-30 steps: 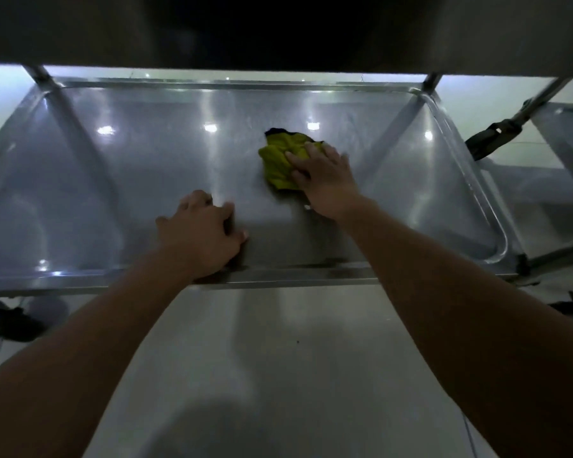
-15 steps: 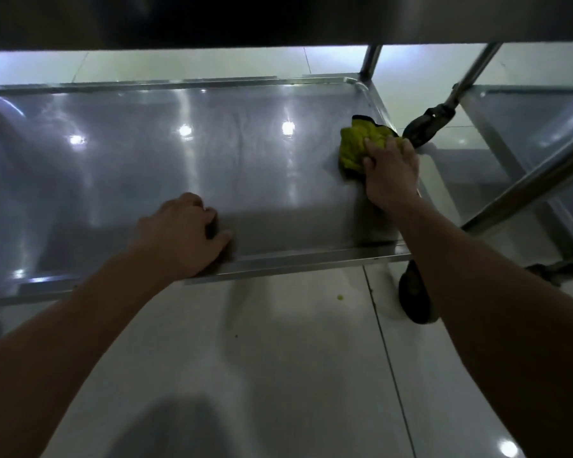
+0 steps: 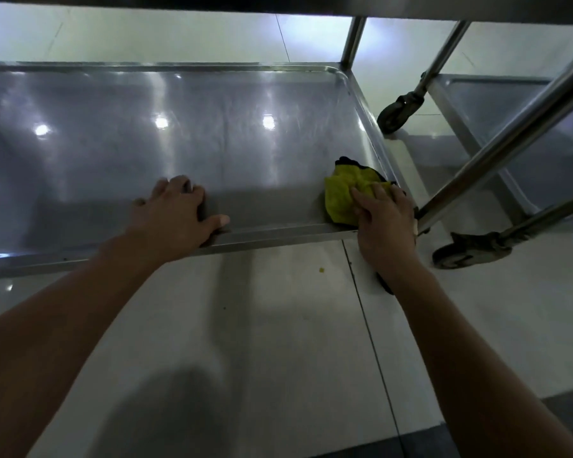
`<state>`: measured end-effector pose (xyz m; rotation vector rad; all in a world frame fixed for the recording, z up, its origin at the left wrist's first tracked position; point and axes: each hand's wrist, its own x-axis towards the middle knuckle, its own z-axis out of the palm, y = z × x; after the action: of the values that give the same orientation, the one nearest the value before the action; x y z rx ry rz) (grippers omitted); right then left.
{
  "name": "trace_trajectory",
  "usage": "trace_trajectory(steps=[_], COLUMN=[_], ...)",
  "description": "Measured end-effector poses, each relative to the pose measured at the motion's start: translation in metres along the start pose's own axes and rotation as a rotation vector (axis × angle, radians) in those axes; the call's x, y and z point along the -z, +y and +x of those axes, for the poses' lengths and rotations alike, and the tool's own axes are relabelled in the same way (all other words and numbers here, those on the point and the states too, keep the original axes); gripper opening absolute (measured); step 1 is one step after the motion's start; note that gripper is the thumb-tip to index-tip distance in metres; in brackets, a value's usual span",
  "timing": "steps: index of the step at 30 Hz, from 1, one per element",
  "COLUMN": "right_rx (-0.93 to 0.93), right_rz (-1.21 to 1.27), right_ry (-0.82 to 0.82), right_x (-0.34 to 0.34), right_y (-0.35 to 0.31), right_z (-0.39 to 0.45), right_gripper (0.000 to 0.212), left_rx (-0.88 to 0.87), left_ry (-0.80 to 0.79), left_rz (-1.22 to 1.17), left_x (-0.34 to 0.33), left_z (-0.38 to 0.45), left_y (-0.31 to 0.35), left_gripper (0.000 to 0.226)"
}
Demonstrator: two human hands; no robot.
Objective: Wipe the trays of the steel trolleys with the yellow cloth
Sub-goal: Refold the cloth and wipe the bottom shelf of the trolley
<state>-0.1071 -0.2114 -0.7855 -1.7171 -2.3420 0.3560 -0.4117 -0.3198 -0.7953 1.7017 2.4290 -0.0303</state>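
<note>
— Yellow cloth bunched in the near right corner of the lower tray, pinned flat under the straight fingers of the right hand. Hard against the rim there; likely to snag or slip over the edge onto the floor.

— Left hand curled over the near rim, bracing. If let go, could roll on its castor and bump the second trolley just beside.

— Corner easily missed, too.
</note>
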Motion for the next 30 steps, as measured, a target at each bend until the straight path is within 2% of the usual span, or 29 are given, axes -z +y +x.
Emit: trace_trajectory(steps=[6, 10, 13, 16, 19, 22, 26, 28, 30], right_rx=[0.002, 0.021, 0.06, 0.153, 0.293, 0.383, 0.421, 0.346, 0.243], right_rz=[-0.041, -0.035, -0.002, -0.007, 0.013, 0.04, 0.126, 0.073, 0.015], right_ry=[0.057, 0.079, 0.097, 0.089, 0.079, 0.044, 0.126, 0.174, 0.203], right_x=[-0.009, -0.022, -0.039, -0.061, -0.086, -0.101, -0.086, -0.073, -0.057], right_y=[-0.018, -0.048, -0.086, -0.134, -0.187, -0.215, -0.18, -0.146, -0.111], right_z=[-0.019, -0.031, -0.044, -0.059, -0.077, -0.087, -0.084, -0.085, -0.085], right_gripper=[0.042, 0.044, 0.043, 0.043, 0.045, 0.049, 0.048, 0.049, 0.051], left_rx=[-0.102, -0.131, -0.135, -0.163, -0.21, -0.261, -0.287, -0.265, -0.247], left_ry=[0.037, 0.14, 0.088, 0.015, -0.002, 0.016, 0.039, 0.02, 0.021], left_rz=[-0.096, -0.225, -0.251, -0.348, -0.29, -0.304, -0.253, -0.213, -0.169], left_x=[0.006, 0.014, 0.01, 0.004, 0.003, 0.004, 0.004, 0.006, 0.008], left_z=[-0.007, -0.035, -0.058, -0.068, -0.069, -0.075, -0.088, -0.091, -0.089], left_y=[-0.01, -0.043, -0.077, -0.1, -0.108, -0.115, -0.118, -0.115, -0.11], left_gripper=[0.072, 0.065, 0.063, 0.058, 0.062, 0.057, 0.077, 0.081, 0.075])
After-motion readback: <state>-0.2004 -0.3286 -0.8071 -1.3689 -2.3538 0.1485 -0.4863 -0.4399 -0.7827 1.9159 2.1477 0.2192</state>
